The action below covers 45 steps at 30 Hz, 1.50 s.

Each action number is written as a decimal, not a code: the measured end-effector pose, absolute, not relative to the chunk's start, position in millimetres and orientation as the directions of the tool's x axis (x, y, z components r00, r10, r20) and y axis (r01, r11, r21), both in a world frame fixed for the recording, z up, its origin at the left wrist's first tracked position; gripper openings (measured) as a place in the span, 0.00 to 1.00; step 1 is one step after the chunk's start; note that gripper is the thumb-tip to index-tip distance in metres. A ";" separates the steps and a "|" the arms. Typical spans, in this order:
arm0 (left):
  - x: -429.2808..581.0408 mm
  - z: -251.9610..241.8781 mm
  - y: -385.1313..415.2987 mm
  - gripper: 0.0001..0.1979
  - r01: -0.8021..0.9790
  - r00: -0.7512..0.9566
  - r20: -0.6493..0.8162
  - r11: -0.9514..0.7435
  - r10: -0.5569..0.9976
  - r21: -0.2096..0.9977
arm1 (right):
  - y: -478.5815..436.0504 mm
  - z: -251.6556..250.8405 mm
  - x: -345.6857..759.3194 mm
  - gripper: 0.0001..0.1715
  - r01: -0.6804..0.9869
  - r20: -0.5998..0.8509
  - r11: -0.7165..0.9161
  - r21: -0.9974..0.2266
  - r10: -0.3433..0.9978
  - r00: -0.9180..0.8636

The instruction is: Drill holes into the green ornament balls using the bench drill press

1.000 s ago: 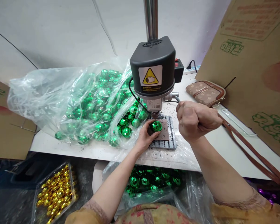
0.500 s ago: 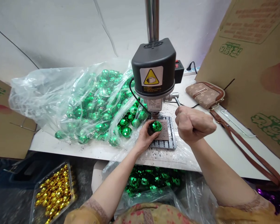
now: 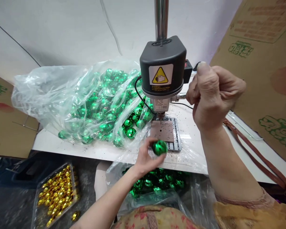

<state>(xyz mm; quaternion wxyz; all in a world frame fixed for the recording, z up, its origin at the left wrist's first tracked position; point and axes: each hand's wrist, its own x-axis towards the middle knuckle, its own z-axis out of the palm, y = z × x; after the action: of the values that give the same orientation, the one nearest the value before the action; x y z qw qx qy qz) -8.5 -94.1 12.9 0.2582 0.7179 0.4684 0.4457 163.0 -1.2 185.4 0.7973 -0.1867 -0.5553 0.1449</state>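
Your left grip pinches a green ball just off the near edge of the plate under the drill; your right grip is clenched round its lever.

Mustard sleeve, floral dress

At five o'clock our right sleeve is mustard yellow, ending in a pinkish patterned cuff. At six o'clock our dress is pale yellow with red and pink flowers. Bare forearms run on to our left hand and right hand.
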 end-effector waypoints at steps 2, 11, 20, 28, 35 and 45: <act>-20.2 13.2 -124.9 0.22 0.488 0.456 0.367 -0.572 0.811 0.659 | -1.3 184.2 163.2 0.28 -0.055 0.833 0.894 -0.445 0.435 0.342; -87.4 16.6 -99.7 0.17 0.774 0.315 0.497 -0.522 0.809 0.359 | -1.7 180.1 161.8 0.29 0.039 0.830 0.884 -0.465 0.421 0.366; -121.9 28.7 -30.9 0.25 0.931 0.271 0.351 -0.337 0.896 0.142 | -2.0 178.5 164.1 0.28 0.033 0.831 0.883 -0.469 0.428 0.355; -65.6 44.6 -48.8 0.23 0.384 0.148 0.337 -0.368 0.930 0.847 | -1.5 178.7 163.0 0.28 0.058 0.844 0.895 -0.441 0.392 0.366; -23.3 28.7 -25.0 0.24 0.386 0.113 0.173 -0.204 0.978 0.900 | -2.4 177.1 163.0 0.29 0.057 0.830 0.872 -0.486 0.441 0.342; -14.3 33.6 -15.5 0.22 0.562 0.191 0.262 -0.324 0.946 0.760 | -7.1 180.5 160.5 0.30 0.071 0.829 0.870 -0.487 0.435 0.353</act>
<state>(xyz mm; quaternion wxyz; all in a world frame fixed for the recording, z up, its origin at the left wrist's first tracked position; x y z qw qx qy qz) -14.3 -15.5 33.6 0.2610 0.7262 0.5193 0.3672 160.5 -7.1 180.5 0.7905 -0.2270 -0.5571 0.1150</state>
